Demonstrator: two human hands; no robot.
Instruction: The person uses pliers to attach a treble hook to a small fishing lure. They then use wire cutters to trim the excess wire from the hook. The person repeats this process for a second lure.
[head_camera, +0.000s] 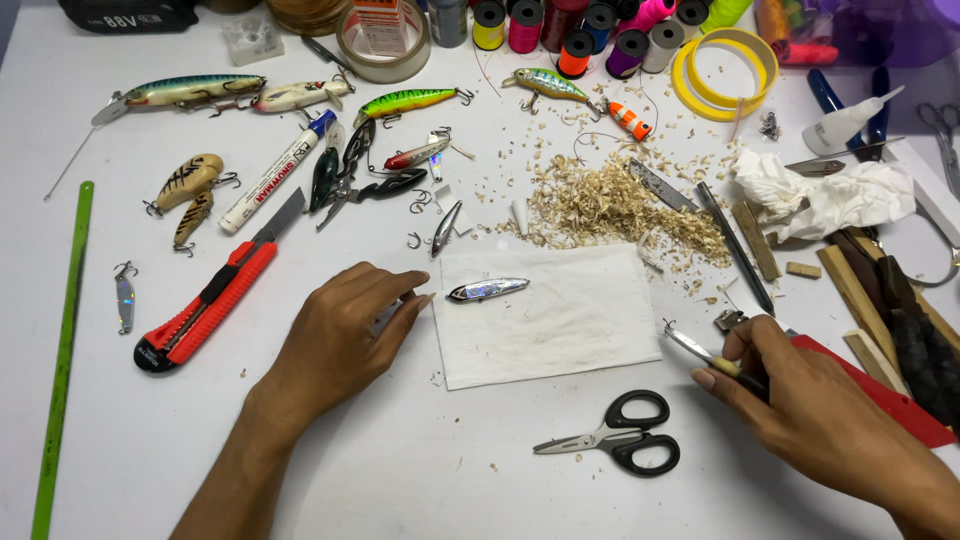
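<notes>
A small silvery lure body (487, 290) lies on a white paper towel (560, 325) in the middle of the table. My left hand (340, 335) rests flat just left of the towel, its fingertips on the towel's left edge, close to the lure but apart from it. My right hand (800, 400) is at the right and pinches a thin metal tool (700, 352) with a small hook at its tip, which points toward the towel's right edge. Black-handled scissors (620, 438) lie shut below the towel, between my two hands.
Wood shavings (620, 205) are heaped behind the towel. Several painted fishing lures (410, 100) and loose hooks lie at the back left, with a red utility knife (210, 305), a white marker (275, 175) and a green ruler (62, 350). Thread spools (575, 50), tape rolls, crumpled tissue (830, 195) and wood strips (860, 300) crowd the back and right.
</notes>
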